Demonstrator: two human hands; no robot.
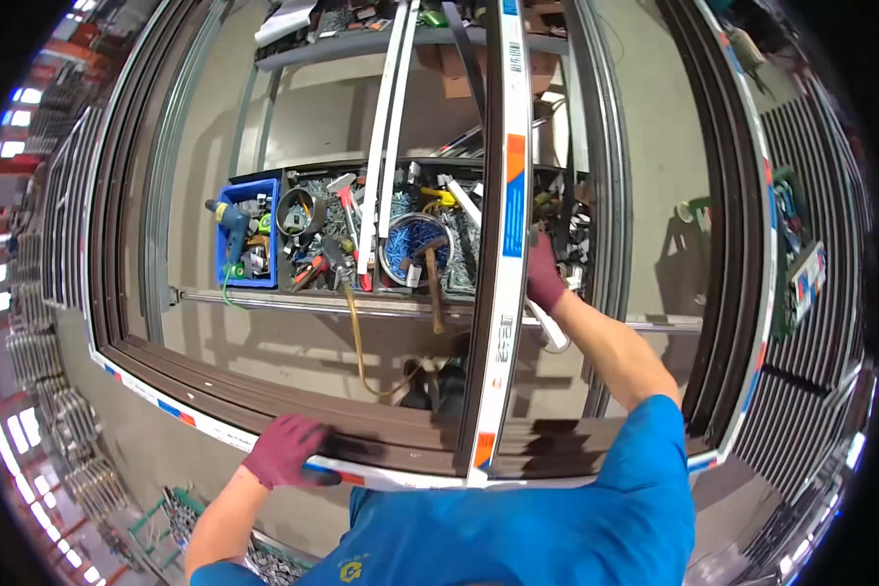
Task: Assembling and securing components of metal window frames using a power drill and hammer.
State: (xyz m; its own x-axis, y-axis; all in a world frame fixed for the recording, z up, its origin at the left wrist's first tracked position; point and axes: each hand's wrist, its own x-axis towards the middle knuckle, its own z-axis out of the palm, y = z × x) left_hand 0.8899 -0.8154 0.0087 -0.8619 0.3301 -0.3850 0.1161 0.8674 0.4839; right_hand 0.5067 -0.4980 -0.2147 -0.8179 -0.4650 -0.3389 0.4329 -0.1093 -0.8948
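A large brown window frame (361, 418), edged with white, blue and orange protective film, lies in front of me. My left hand (288, 451), in a dark red glove with dark fingertips, rests on its near rail, fingers stretched over the brown profile and thumb apart. A film-covered crossbar (507, 293) runs from the near rail to the far side. Just right of this bar, my right hand (545, 272) reaches down through the opening toward the parts tray (464, 290). Its fingertips are partly hidden, and nothing held can be made out.
Below the frame, the tray carries a blue bin (278, 230) with a drill (230, 227), a bowl of blue screws (397, 256), a hammer (434, 283) and loose hardware. White strips (386, 146) cross above it. Stacked profiles (796, 430) stand at the right.
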